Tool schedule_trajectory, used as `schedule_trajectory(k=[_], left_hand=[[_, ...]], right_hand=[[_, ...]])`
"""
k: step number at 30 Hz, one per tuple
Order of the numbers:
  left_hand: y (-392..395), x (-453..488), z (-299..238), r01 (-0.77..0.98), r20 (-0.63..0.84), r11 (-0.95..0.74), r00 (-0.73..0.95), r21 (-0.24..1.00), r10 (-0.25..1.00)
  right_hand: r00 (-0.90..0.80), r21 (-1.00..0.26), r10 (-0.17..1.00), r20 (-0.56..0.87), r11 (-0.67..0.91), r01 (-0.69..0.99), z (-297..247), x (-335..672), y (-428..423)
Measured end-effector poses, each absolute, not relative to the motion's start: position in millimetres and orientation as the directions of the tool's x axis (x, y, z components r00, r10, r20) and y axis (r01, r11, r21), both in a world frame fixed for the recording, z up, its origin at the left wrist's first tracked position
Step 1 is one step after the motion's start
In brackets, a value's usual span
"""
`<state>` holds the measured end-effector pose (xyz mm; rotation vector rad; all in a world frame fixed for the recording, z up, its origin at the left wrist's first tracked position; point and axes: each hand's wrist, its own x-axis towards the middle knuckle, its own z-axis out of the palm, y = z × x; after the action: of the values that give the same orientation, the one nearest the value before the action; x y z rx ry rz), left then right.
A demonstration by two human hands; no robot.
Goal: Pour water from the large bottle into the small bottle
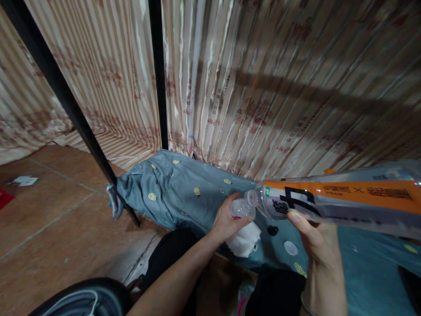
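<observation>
Clearly both hands are busy over a bed draped in a grey-blue sheet (170, 187) with small yellow motifs. The right hand (312, 239) has its grip clamped from below around a large clear plastic bottle (343, 201) with an orange label, thumb pressing on the label near the shoulder. The left hand (228, 219) has its grip closed around a small clear container (241, 206), held right at the big bottle's mouth, with a white cloth (246, 239) bunched just under that hand.

I judge the big bottle thin-walled and springy, likely to dent under a hard squeeze, and smooth enough to slide on the label film. How full it is I cannot tell, so its weight stays uncertain. The waist behind the shoulder looks the soundest place to hold, where the right hand sits now. The small container seems light and easily crushed, and is best pinched round its body.

The big bottle lies nearly level, its long axis running right to left across the view, mouth pointing left and slightly down into the small container. A small dark cap (273, 230) and a pale disc (290, 248) rest on the sheet between the hands.
</observation>
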<state>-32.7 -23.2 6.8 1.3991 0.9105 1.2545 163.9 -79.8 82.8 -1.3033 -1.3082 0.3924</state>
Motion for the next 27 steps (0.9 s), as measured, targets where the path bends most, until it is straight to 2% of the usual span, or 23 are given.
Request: schedule_trajectory(k=[18, 27], left_hand=[[-23.3, -32.7, 8.0, -0.062, 0.203, -0.195, 0.188, 0.979, 0.961], [-23.5, -34.1, 8.0, -0.051, 0.203, -0.197, 0.204, 0.979, 0.958]], right_hand=[[0.297, -0.819, 0.818, 0.492, 0.320, 0.476, 90.4, 156.6, -81.3], [0.291, -0.830, 0.818, 0.496, 0.348, 0.435, 88.8, 157.9, -80.7]])
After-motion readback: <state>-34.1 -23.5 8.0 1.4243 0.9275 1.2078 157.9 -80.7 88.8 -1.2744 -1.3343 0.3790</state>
